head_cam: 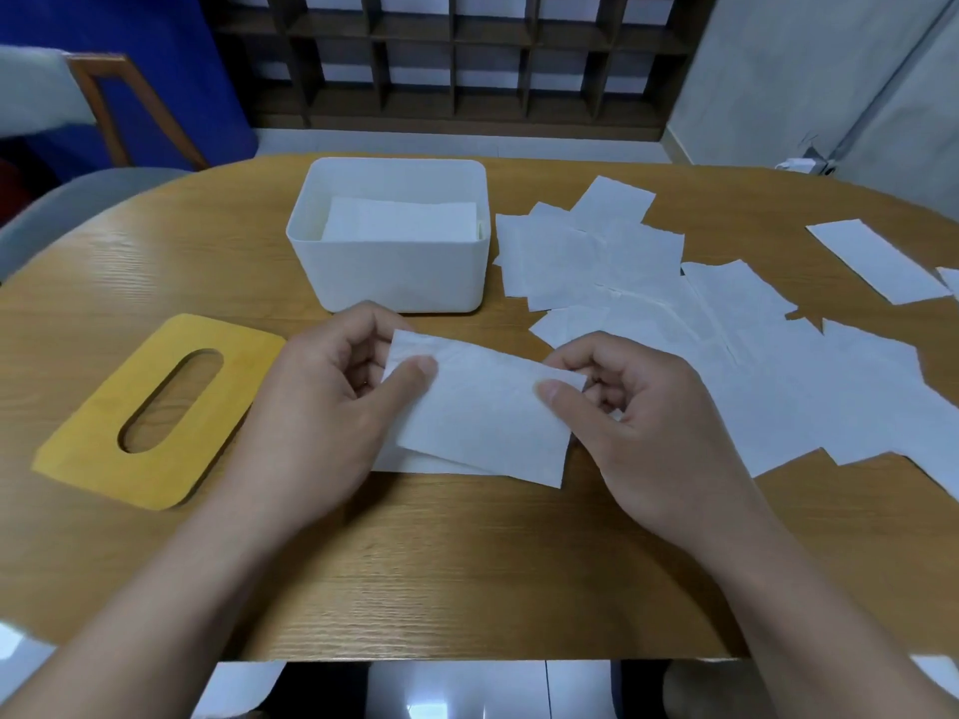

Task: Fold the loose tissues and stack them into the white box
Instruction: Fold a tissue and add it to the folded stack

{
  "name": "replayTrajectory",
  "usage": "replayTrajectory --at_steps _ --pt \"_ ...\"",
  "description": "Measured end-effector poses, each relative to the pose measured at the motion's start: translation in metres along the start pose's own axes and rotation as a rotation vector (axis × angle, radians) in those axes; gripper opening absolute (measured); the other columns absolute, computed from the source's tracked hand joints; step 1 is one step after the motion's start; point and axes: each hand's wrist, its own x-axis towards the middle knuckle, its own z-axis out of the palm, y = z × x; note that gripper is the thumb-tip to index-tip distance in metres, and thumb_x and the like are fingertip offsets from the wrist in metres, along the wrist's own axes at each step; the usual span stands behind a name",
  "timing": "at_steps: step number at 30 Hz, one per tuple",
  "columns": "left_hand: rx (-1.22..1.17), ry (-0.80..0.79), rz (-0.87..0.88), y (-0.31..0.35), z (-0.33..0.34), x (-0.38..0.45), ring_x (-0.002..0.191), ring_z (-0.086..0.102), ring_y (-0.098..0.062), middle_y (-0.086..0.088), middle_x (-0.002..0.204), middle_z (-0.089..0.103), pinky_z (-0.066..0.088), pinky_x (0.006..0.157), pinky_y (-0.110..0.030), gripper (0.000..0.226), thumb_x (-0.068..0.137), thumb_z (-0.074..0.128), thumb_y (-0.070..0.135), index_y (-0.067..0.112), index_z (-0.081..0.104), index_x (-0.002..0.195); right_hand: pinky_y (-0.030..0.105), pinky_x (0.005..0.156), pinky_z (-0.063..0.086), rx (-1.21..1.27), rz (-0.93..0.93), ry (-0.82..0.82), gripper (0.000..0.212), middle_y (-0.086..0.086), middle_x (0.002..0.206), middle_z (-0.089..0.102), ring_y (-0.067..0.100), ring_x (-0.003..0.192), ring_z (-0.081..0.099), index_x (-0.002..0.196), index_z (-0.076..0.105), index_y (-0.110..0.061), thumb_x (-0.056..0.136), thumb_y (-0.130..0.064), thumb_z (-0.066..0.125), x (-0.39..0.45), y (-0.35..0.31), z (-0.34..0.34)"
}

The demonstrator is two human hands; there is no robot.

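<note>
Both bare forearms reach in over the near edge of the rounded, wood-grain table (pixel 467 589). Left hand (pixel 322 407) and right hand (pixel 659 433) hold one soft, faintly crinkled white tissue (pixel 482 412) just above the tabletop — each pinches an upper corner between thumb and curled fingers, and the sheet is doubled over, its lower layer peeking out at the bottom edge. Just beyond it stands the white rounded-corner plastic box (pixel 389 272), open-topped, with a flat stack of folded tissues (pixel 399 220) inside. To the right, loose white tissue sheets (pixel 674 313) overlap in a wide spread reaching the table's right edge. On the left lies a flat yellow wooden lid with an oval slot (pixel 155 412), with bare table around it. No writing is legible anywhere.
</note>
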Motion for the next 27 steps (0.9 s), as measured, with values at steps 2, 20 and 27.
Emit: replayTrajectory --at_steps 2,20,27 --pt "0.011 0.017 -0.014 -0.003 -0.006 -0.001 0.083 0.066 -0.044 -0.013 0.088 0.073 0.054 0.071 -0.046 0.007 0.103 0.076 0.016 0.023 0.074 0.101 0.025 0.062 0.048 0.023 0.011 0.013 0.004 0.005 0.07 0.06 0.021 0.064 0.057 0.098 0.077 -0.032 0.101 -0.03 0.079 0.002 -0.001 0.008" --pt "0.667 0.077 0.007 -0.016 -0.024 -0.007 0.107 0.051 -0.008 0.019 0.113 0.061 0.038 0.086 -0.023 0.042 0.09 0.078 0.018 0.035 0.072 0.128 0.02 0.071 0.046 -0.374 -0.185 0.049 0.006 -0.015 0.085 0.055 0.009 0.076 0.057 0.106 0.071 -0.027 0.102 -0.029 0.075 0.013 0.005 0.061" --pt "0.62 0.054 0.123 -0.004 0.0 -0.005 0.125 0.046 -0.011 0.021 0.122 0.063 0.035 0.104 -0.018 0.035 0.094 0.075 0.016 0.034 0.075 0.125 0.025 0.07 0.05 -0.426 -0.201 0.182 0.007 -0.012 0.089 0.059 0.008 0.079 0.056 0.101 0.074 -0.023 0.098 -0.024 0.081 0.009 0.005 0.036"
